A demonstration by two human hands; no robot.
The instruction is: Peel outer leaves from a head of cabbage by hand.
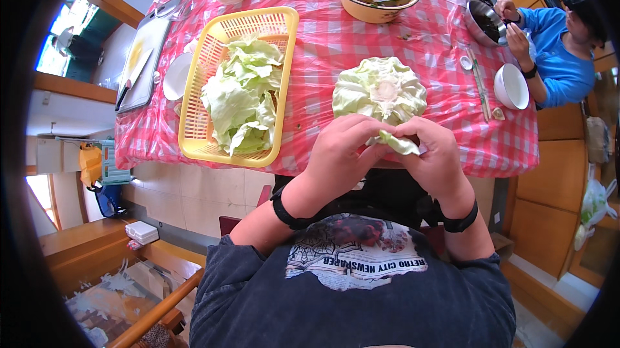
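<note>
Both hands meet just in front of a head of cabbage (382, 88), which sits stem end up near the table's front edge. Between the fingertips of my left hand (346, 144) and my right hand (433, 147) is a small piece of cabbage leaf (399, 143). Each hand pinches it with thumb and fingers, at about the edge of the table. Left of the head stands a yellow plastic basket (286, 81), and torn cabbage leaves (244, 96) are heaped inside it.
A yellow basin (380, 13) with chopped greens and utensils stands at the back. Far left lie a cutting board (140, 88) and a knife (135, 74). White bowls (511, 87) and chopsticks (479, 81) are around. At right, another person (557, 57) works over a metal bowl (477, 33).
</note>
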